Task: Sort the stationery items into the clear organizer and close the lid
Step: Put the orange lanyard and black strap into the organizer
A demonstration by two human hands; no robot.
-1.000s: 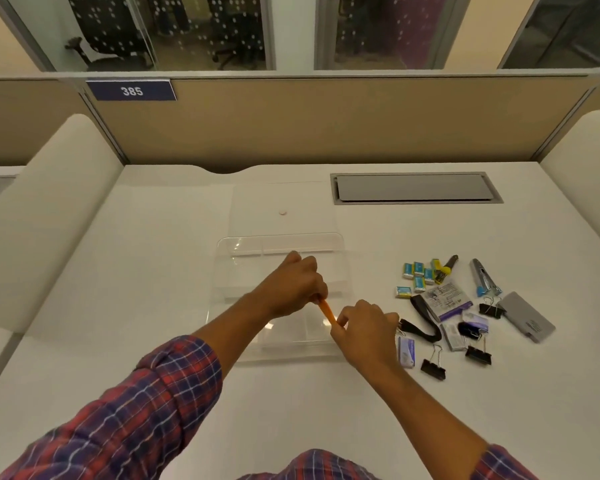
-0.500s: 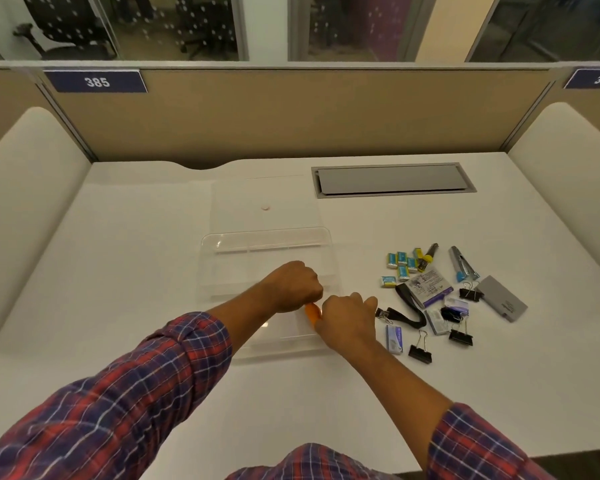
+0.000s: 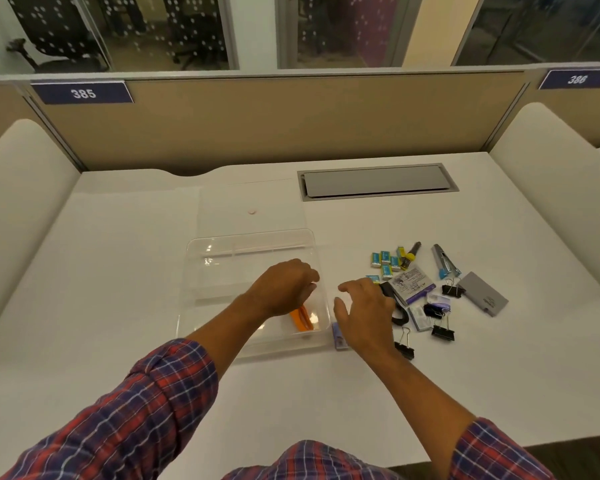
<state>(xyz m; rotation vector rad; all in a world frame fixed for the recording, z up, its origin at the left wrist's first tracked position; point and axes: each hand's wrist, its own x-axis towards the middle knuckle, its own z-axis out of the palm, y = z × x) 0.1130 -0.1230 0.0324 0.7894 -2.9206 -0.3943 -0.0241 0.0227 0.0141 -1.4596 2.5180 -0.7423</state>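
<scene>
Orange item (image 3: pixel 302 318) lies in clear organizer (image 3: pixel 201 271); left hand (image 3: pixel 284 289), right hand (image 3: pixel 364 313) fingers (image 3: pixel 352 288) released.

**Covered, cut off, unreadable**

Cannot see the upper end of the orange item (image 3: pixel 302 320) in the clear organizer (image 3: pixel 201 271), covered by the left hand (image 3: pixel 284 289). Cannot make out that hand's curled-under fingertips, nor any grip. Cannot follow the black strap (image 3: pixel 400 315) or the small purple box (image 3: pixel 339 337) behind the right hand (image 3: pixel 364 306). Cannot read the printed card (image 3: pixel 411 284). Cannot see the plaid sleeves (image 3: pixel 136 420) past the bottom edge.
</scene>
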